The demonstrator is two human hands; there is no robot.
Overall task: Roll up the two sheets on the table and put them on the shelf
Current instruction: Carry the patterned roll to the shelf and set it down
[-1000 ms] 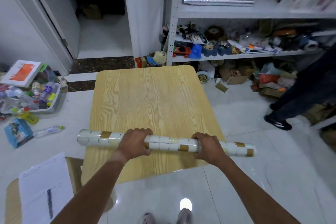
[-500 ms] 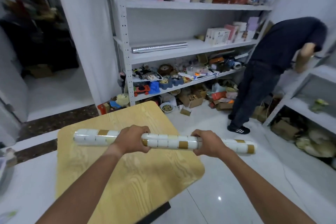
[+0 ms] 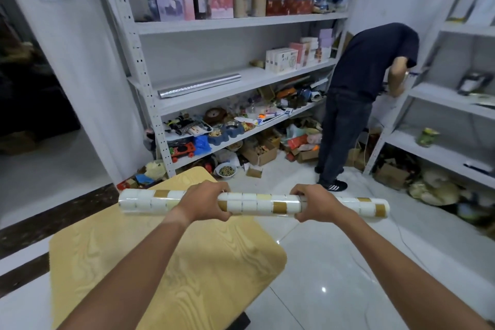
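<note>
I hold a rolled sheet with a white and gold tile pattern (image 3: 257, 203) level in the air above the far end of the wooden table (image 3: 171, 257). My left hand (image 3: 205, 202) grips it left of its middle, and my right hand (image 3: 317, 205) grips it right of the middle. A silver rolled sheet (image 3: 199, 86) lies on the middle board of the white shelf unit (image 3: 251, 76) ahead, at its left end.
A person in dark clothes (image 3: 356, 104) bends at the right end of the shelf unit. Boxes and clutter (image 3: 257, 153) cover the floor below it. A second white shelf unit (image 3: 450, 99) stands at the right. An open doorway (image 3: 40, 115) is at the left.
My view has lifted from the table to the shelves and come closer to them. The tiled roll has risen off the table with both hands still gripping it.
</note>
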